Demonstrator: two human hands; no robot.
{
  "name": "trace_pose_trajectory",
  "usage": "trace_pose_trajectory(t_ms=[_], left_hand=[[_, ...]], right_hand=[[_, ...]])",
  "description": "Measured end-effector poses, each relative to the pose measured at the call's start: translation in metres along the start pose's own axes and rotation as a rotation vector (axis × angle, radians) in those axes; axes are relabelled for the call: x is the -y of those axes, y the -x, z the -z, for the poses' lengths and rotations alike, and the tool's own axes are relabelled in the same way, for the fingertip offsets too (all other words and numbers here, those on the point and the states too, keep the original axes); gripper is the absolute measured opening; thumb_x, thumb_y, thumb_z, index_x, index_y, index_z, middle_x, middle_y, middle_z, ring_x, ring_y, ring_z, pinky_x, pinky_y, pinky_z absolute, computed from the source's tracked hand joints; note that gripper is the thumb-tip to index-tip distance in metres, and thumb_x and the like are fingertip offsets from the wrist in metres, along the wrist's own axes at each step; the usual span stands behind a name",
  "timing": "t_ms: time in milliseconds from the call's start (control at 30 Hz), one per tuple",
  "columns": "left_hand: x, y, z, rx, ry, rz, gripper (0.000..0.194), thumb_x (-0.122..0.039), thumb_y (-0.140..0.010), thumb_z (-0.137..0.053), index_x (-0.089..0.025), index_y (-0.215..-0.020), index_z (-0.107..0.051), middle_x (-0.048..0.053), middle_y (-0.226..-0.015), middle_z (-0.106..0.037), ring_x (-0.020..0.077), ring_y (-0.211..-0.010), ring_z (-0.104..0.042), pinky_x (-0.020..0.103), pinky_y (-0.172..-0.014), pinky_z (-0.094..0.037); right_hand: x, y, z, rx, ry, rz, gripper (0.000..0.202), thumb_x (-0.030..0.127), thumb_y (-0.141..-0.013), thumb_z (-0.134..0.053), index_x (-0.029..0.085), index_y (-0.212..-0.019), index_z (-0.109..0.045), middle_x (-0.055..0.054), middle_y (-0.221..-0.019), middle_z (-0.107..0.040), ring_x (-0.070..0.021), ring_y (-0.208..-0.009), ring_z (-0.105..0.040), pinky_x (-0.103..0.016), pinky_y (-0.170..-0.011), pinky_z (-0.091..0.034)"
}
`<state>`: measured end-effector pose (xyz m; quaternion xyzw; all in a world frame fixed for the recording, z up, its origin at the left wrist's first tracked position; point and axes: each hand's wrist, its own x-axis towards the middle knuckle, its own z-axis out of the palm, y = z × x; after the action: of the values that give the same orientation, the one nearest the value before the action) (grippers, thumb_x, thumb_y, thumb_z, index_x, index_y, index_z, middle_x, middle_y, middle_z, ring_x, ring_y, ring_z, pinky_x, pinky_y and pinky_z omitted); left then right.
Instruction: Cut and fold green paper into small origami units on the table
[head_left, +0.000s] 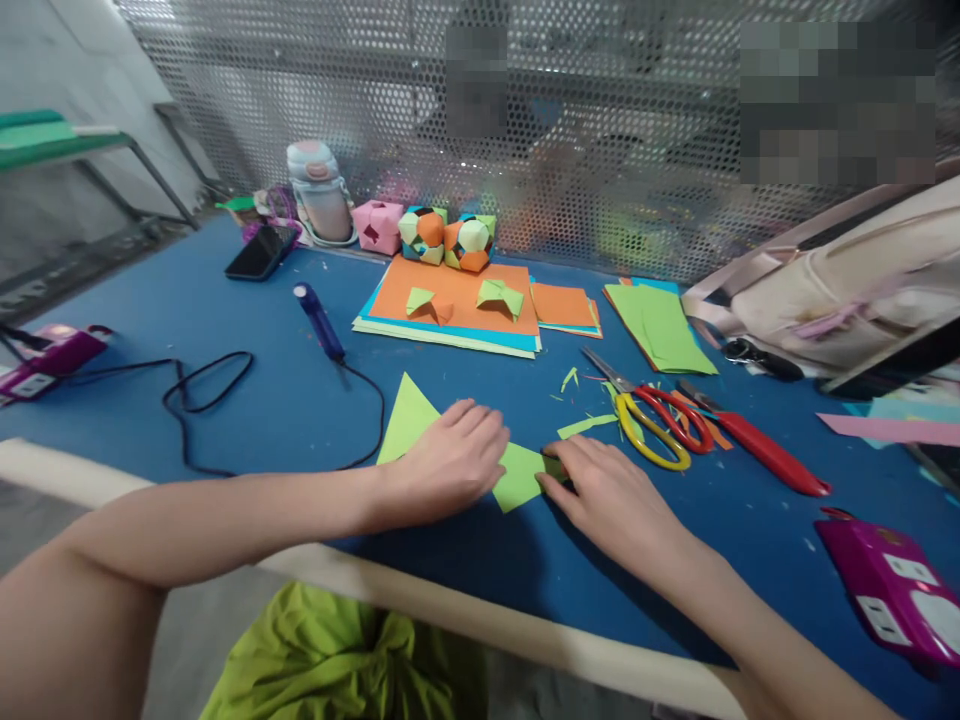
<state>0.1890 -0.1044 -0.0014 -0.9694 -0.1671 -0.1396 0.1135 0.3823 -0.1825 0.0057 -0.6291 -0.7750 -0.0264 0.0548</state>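
Observation:
A piece of light-green folded paper (519, 478) lies on the blue table, its pointed left part showing beyond my left wrist. My left hand (459, 460) rests palm down across the middle of the paper, fingers laid together over it. At the paper's right corner, my right hand (600, 478) holds the edge between thumb and fingers. The fold beneath my left palm is hidden. Just right of my right hand are yellow-and-red handled scissors (651, 425), green paper scraps (587, 425) and a red-handled cutter (772, 452).
Behind lie orange-topped paper sheets (450, 285) carrying two small folded pieces, and a green paper stack (660, 325). Folded paper cubes (424, 235) and a bottle (319, 195) stand against the perforated metal panel. A blue corded tool (321, 322), phone (261, 252) and purple power strip (892, 585) also lie here.

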Motion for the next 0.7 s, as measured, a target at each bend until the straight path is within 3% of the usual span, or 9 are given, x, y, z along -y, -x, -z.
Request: trace_pose_trajectory(t_ms=[133, 267, 367, 467, 533, 633, 700], left_hand=[[-0.009, 0.002, -0.009, -0.049, 0.119, -0.032, 0.030, -0.022, -0.086, -0.046, -0.007, -0.109, -0.056, 0.016, -0.119, -0.059, 0.0267, -0.109, -0.053, 0.041, -0.099, -0.035], [-0.009, 0.003, -0.005, -0.004, 0.215, 0.003, 0.029, -0.018, -0.082, -0.048, -0.008, -0.109, -0.056, 0.016, -0.108, -0.063, 0.0246, -0.098, -0.058, 0.041, -0.093, -0.039], [-0.005, 0.004, 0.006, 0.056, 0.296, 0.030, 0.021, -0.017, -0.086, -0.046, -0.011, -0.099, -0.060, 0.010, -0.082, -0.065, 0.0197, -0.078, -0.060, 0.036, -0.080, -0.043], [0.003, 0.003, 0.020, 0.104, 0.388, 0.085, 0.021, -0.018, -0.088, -0.043, -0.014, -0.083, -0.062, 0.006, -0.071, -0.063, 0.0165, -0.069, -0.057, 0.030, -0.070, -0.042], [0.012, 0.002, 0.029, 0.092, 0.494, 0.205, 0.021, -0.020, -0.088, -0.045, -0.015, -0.078, -0.063, 0.004, -0.072, -0.063, 0.0147, -0.068, -0.057, 0.026, -0.066, -0.040], [0.032, -0.002, 0.042, -0.014, 0.751, 0.480, 0.016, -0.021, -0.084, -0.051, -0.014, -0.077, -0.063, 0.001, -0.072, -0.063, 0.0112, -0.066, -0.055, 0.021, -0.062, -0.038], [0.048, -0.005, 0.046, -0.113, 0.883, 0.669, 0.017, -0.026, -0.081, -0.055, -0.014, -0.072, -0.062, -0.001, -0.067, -0.060, 0.0104, -0.063, -0.052, 0.021, -0.059, -0.037]], right_hand=[[-0.007, -0.004, -0.001, 0.083, -0.248, -0.004, 0.009, 0.018, -0.084, -0.051, 0.020, -0.075, -0.053, -0.004, -0.078, -0.059, -0.0201, -0.078, -0.056, -0.031, -0.068, -0.042], [-0.005, -0.005, 0.005, 0.078, -0.456, 0.024, 0.014, 0.017, -0.085, -0.050, 0.021, -0.072, -0.050, 0.000, -0.073, -0.060, -0.0166, -0.070, -0.056, -0.029, -0.065, -0.042], [-0.001, -0.003, 0.015, -0.011, -0.588, 0.104, 0.013, 0.020, -0.088, -0.050, 0.022, -0.076, -0.054, 0.001, -0.074, -0.063, -0.0146, -0.070, -0.058, -0.026, -0.065, -0.045], [0.000, -0.001, 0.026, -0.184, -0.624, 0.158, 0.010, 0.019, -0.088, -0.051, 0.022, -0.081, -0.057, 0.000, -0.077, -0.066, -0.0135, -0.072, -0.062, -0.024, -0.066, -0.046], [-0.008, -0.001, 0.032, -0.293, -0.560, 0.119, 0.008, 0.019, -0.086, -0.054, 0.022, -0.081, -0.059, 0.000, -0.078, -0.068, -0.0140, -0.071, -0.064, -0.024, -0.066, -0.047], [-0.039, -0.002, 0.034, -0.444, -0.351, -0.012, 0.008, 0.023, -0.086, -0.054, 0.022, -0.083, -0.061, -0.002, -0.079, -0.069, -0.0167, -0.070, -0.065, -0.027, -0.067, -0.047], [-0.067, -0.001, 0.028, -0.449, -0.171, -0.127, 0.015, 0.026, -0.087, -0.049, 0.019, -0.086, -0.062, -0.007, -0.083, -0.069, -0.0205, -0.076, -0.065, -0.030, -0.070, -0.046]])
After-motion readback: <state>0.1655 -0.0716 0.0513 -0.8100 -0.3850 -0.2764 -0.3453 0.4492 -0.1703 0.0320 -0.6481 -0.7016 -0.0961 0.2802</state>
